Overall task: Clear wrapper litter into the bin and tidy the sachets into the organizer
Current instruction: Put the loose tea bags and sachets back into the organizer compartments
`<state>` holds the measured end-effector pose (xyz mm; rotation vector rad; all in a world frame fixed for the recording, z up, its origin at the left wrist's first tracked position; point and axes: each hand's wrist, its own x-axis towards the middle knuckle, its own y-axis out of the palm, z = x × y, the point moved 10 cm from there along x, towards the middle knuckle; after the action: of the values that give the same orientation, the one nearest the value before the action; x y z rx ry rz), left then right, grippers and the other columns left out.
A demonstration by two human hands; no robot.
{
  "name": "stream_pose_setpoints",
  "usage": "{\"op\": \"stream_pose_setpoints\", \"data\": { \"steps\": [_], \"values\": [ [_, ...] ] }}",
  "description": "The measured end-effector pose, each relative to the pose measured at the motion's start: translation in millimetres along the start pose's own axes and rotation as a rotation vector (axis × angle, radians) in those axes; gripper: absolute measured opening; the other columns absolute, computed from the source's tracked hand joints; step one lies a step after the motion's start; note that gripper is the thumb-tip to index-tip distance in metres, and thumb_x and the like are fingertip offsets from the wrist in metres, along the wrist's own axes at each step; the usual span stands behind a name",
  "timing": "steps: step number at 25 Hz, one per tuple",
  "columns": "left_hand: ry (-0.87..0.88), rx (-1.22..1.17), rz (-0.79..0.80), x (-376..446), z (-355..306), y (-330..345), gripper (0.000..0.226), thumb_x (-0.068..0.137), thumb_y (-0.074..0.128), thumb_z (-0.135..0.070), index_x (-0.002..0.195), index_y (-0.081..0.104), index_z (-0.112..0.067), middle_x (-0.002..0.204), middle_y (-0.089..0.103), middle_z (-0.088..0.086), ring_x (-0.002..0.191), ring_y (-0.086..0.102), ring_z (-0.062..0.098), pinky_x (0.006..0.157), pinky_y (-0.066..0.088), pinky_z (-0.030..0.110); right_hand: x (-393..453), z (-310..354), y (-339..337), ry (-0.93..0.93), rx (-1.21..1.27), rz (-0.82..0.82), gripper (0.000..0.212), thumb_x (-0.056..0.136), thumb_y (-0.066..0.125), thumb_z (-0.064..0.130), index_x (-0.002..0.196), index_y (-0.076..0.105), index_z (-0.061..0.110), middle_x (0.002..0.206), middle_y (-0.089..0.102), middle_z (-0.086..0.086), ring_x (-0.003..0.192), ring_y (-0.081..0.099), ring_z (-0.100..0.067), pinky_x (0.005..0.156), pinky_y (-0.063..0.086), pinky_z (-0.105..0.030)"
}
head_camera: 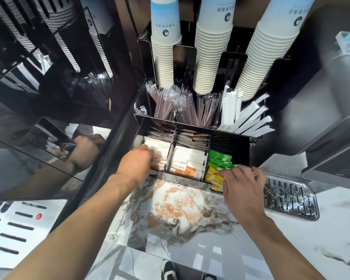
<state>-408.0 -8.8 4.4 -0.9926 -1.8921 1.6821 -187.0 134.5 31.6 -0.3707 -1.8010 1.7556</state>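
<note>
Both your hands reach into the black organizer (228, 138). Your left hand (136, 163) curls into its left compartment, fingers buried among the white and brown sachets (187, 161); whether it pinches one, you cannot tell. Your right hand (241, 182) pinches the yellow tea sachets (212, 174) in its right compartment.

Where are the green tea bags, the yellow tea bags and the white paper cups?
green tea bags (219, 157): head view, on the top edges of the packets in the right compartment.
yellow tea bags (213, 174): head view, on the front packet's face.
white paper cups (209, 57): head view, on the middle stack's ribbed rims.
</note>
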Motion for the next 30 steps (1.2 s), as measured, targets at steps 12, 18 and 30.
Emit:
{"op": "stream_pose_setpoints", "data": {
  "steps": [12,18,30],
  "values": [
    [-0.220,-0.418,-0.017,-10.3,17.2,-6.6,0.032,0.091,0.045,-0.009,0.111,0.067,-0.020,0.115,0.068,0.008,0.101,0.062,0.024,0.088,0.047,0.029,-4.4,1.3,0.8,-0.014,0.069,-0.038,0.018,0.072,0.073,0.012,0.087,0.071,0.023,0.080,0.065,0.004,0.090,0.059,-0.025,0.095,0.027,-0.044],
    [0.026,-0.249,0.010,-52.9,-16.4,10.4,0.056,0.085,0.053,-0.018,0.139,0.042,-0.025,0.149,0.039,-0.007,0.117,0.058,0.019,0.097,0.047,0.036,-9.8,-1.3,0.4,-0.016,0.043,-0.063,0.023,0.072,0.072,0.012,0.091,0.071,0.025,0.084,0.067,0.005,0.092,0.059,-0.024,0.094,0.027,-0.044],
    [-0.073,-0.236,0.229,-59.7,-0.8,51.8,0.068,0.091,0.039,-0.033,0.147,0.000,-0.039,0.158,-0.014,-0.023,0.088,0.063,0.020,0.070,0.050,0.037,-10.4,0.8,1.3,-0.026,0.017,0.029,0.028,0.076,0.067,0.017,0.103,0.068,0.024,0.091,0.067,0.004,0.099,0.057,-0.024,0.097,0.029,-0.047]
  ]
}}
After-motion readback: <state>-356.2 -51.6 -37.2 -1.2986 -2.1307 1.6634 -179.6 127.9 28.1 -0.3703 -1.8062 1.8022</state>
